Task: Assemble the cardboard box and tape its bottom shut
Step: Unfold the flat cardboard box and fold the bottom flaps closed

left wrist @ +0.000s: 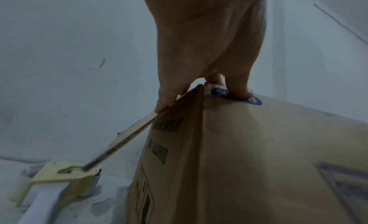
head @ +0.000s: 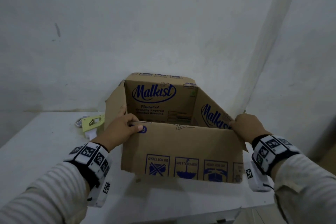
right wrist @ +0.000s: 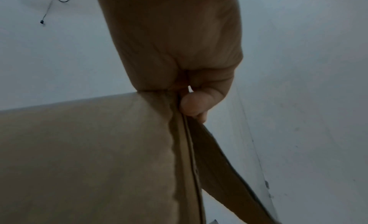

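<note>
The white table point(head: 45, 138) runs back into a corner of pale walls, and the cardboard box point(head: 181, 151) stands close to that corner, with bare tabletop in front and to the left. The box is brown corrugated board printed in blue, opened out into a square tube, its upper flaps standing up. The left hand point(head: 120, 129) grips the near-left top corner, thumb pressed on the outside face and fingers curled over the edge. The right hand point(head: 249, 125) pinches the near-right top corner. A pale yellow tape dispenser point(head: 91, 123) lies just left of the box.
</note>
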Demonstrator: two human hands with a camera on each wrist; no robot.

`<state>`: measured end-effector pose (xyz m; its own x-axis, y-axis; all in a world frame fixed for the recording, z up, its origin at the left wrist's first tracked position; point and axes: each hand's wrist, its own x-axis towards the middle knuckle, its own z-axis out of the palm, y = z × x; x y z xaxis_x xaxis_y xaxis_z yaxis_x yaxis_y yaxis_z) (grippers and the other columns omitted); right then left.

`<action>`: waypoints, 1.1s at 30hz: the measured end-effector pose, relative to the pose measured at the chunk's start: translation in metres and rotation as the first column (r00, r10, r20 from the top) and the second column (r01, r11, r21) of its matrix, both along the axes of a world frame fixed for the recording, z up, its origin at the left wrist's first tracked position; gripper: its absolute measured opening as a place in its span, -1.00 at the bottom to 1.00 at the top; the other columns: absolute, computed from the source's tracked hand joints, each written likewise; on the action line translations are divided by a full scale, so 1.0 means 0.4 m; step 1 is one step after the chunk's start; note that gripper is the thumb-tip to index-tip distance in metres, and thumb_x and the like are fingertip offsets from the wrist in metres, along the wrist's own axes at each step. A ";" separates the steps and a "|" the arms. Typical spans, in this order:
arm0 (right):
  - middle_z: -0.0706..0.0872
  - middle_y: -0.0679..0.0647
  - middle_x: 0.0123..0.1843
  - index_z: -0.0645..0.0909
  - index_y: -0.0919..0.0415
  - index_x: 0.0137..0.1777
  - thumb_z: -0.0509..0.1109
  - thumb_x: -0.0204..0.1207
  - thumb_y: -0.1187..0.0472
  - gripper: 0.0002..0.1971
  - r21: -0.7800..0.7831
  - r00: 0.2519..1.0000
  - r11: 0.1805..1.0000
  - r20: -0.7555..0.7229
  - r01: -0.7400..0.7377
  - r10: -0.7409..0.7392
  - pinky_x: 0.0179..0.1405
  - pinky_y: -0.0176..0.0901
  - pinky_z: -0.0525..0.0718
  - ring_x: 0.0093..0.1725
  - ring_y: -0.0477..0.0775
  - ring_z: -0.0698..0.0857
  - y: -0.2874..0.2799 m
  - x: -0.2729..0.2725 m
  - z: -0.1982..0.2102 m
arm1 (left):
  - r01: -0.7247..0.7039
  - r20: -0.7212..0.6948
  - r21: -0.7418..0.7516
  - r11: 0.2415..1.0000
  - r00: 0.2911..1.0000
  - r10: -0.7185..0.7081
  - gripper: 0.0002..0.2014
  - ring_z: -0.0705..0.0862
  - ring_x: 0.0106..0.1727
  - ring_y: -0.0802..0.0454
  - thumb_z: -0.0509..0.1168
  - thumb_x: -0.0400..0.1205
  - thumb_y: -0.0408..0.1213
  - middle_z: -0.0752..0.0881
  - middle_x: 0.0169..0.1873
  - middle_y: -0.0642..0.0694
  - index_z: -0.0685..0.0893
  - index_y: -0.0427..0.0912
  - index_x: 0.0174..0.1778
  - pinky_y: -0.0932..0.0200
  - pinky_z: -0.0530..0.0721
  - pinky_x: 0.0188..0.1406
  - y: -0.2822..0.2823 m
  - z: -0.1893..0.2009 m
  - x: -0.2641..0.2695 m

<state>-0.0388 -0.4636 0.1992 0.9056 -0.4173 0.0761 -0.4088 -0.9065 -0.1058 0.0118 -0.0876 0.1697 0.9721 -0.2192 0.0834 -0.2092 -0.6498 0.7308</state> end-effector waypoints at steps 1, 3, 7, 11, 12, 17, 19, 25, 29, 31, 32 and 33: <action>0.44 0.05 -0.45 0.35 0.19 -0.48 0.20 0.64 0.15 -0.59 0.016 1.000 1.000 0.001 0.000 0.000 -0.45 -0.19 0.43 -0.42 0.08 0.50 0.001 -0.001 0.000 | -0.022 0.008 -0.004 1.000 1.000 0.022 -0.88 -0.09 0.71 -0.01 0.39 0.57 -0.17 -0.01 0.70 -0.15 0.69 -0.11 -0.03 -0.03 0.22 0.56 -0.005 0.000 -0.001; 0.54 0.12 -0.40 0.43 0.28 -0.41 0.18 0.63 0.19 -0.64 0.068 1.000 0.998 0.006 0.002 -0.003 -0.34 -0.09 0.56 -0.35 0.16 0.63 0.003 -0.005 0.003 | -0.054 0.024 -0.013 0.998 0.998 0.054 -0.94 -0.06 0.71 -0.01 0.39 0.57 -0.20 0.03 0.69 -0.16 0.68 -0.09 -0.11 -0.05 0.22 0.56 -0.013 -0.003 -0.003; 0.67 0.30 -0.11 0.46 0.31 -0.24 0.16 0.62 0.25 -0.79 0.085 1.000 0.996 0.010 -0.014 0.013 -0.11 0.01 0.67 -0.03 0.30 0.73 0.006 -0.018 0.015 | -0.097 0.035 -0.028 0.995 0.995 0.098 -0.95 0.02 0.71 -0.05 0.41 0.56 -0.23 0.11 0.68 -0.17 0.66 -0.03 -0.19 -0.10 0.26 0.54 -0.019 -0.004 -0.022; 0.74 0.34 -0.10 0.32 0.24 -0.47 0.16 0.63 0.33 -0.62 0.076 0.997 0.997 0.080 -0.020 0.013 -0.35 -0.11 0.52 -0.32 0.18 0.56 -0.014 -0.016 0.003 | -0.144 0.058 -0.026 0.989 0.988 0.145 -0.93 0.11 0.69 -0.04 0.42 0.55 -0.25 0.22 0.65 -0.18 0.71 -0.15 -0.12 -0.05 0.28 0.51 -0.022 0.004 -0.050; 0.73 0.35 -0.13 0.34 0.25 -0.45 0.16 0.62 0.32 -0.64 0.106 0.994 0.994 0.109 -0.021 0.010 -0.37 -0.12 0.52 -0.33 0.19 0.56 -0.022 -0.012 0.000 | -0.149 0.062 -0.041 0.988 0.986 0.152 -0.95 0.13 0.69 -0.03 0.41 0.55 -0.27 0.24 0.64 -0.18 0.70 -0.16 -0.14 -0.03 0.28 0.51 -0.025 0.007 -0.060; 0.64 0.31 -0.16 0.44 0.33 -0.13 0.12 0.64 0.26 -0.83 0.195 0.985 0.978 0.165 -0.078 0.046 -0.33 -0.09 0.50 -0.26 0.24 0.56 -0.028 -0.010 -0.019 | -0.177 0.068 -0.074 0.981 0.981 0.182 -0.92 0.16 0.67 0.00 0.38 0.58 -0.35 0.36 0.58 -0.21 0.69 -0.30 -0.08 0.05 0.26 0.48 -0.031 0.000 -0.110; 0.71 0.40 -0.04 0.49 0.36 -0.06 0.12 0.64 0.27 -0.82 0.187 0.981 0.976 0.177 -0.110 0.077 -0.28 -0.11 0.48 -0.17 0.29 0.61 -0.029 -0.016 -0.026 | -0.204 0.072 -0.098 0.974 0.975 0.211 -0.86 0.20 0.66 0.00 0.35 0.59 -0.37 0.44 0.52 -0.24 0.69 -0.36 0.00 0.11 0.27 0.42 -0.041 -0.006 -0.124; 0.63 0.24 0.20 0.59 0.30 0.24 0.08 0.68 0.21 -0.68 -0.003 0.977 0.987 0.146 -0.158 0.157 0.01 0.01 0.60 0.16 0.28 0.60 -0.019 -0.057 -0.029 | -0.342 0.027 -0.241 0.908 0.933 0.359 -0.51 0.52 0.39 -0.16 0.33 0.62 -0.31 0.53 0.40 -0.23 0.39 -0.21 0.47 0.04 0.51 0.27 -0.072 -0.027 -0.147; 0.62 0.19 0.22 0.57 0.12 0.20 -0.07 0.61 -0.04 -0.55 -0.066 0.956 0.968 0.153 -0.242 0.249 0.17 0.10 0.56 0.21 0.29 0.52 0.045 -0.085 -0.021 | -0.374 0.002 -0.264 0.889 0.922 0.388 -0.37 0.42 0.51 -0.14 0.30 0.65 -0.25 0.40 0.54 -0.19 0.20 -0.20 0.61 -0.05 0.44 0.48 -0.083 -0.036 -0.167; 0.62 0.18 0.22 0.57 0.10 0.18 -0.06 0.62 -0.11 -0.55 -0.042 0.941 0.947 0.105 -0.319 0.322 0.20 0.12 0.57 0.23 0.28 0.53 0.097 -0.098 -0.020 | -0.391 -0.014 -0.242 0.888 0.916 0.400 -0.37 0.41 0.52 -0.15 0.28 0.66 -0.22 0.39 0.55 -0.18 0.19 -0.18 0.62 -0.09 0.42 0.51 -0.085 -0.033 -0.175; 0.62 0.17 0.23 0.57 0.11 0.21 -0.04 0.63 -0.13 -0.54 -0.024 0.926 0.928 0.059 -0.372 0.373 0.22 0.12 0.55 0.24 0.27 0.54 0.127 -0.105 -0.022 | -0.395 -0.022 -0.238 0.888 0.916 0.401 -0.37 0.41 0.53 -0.15 0.27 0.66 -0.22 0.39 0.55 -0.18 0.19 -0.18 0.63 -0.08 0.41 0.51 -0.085 -0.032 -0.177; 0.61 0.16 0.24 0.56 0.11 0.26 -0.01 0.64 -0.14 -0.53 -0.016 0.910 0.911 0.031 -0.413 0.413 0.24 0.12 0.53 0.26 0.26 0.55 0.162 -0.112 -0.021 | -0.392 -0.027 -0.241 0.888 0.917 0.398 -0.37 0.41 0.53 -0.15 0.27 0.66 -0.22 0.39 0.55 -0.19 0.19 -0.19 0.63 -0.07 0.40 0.51 -0.084 -0.031 -0.179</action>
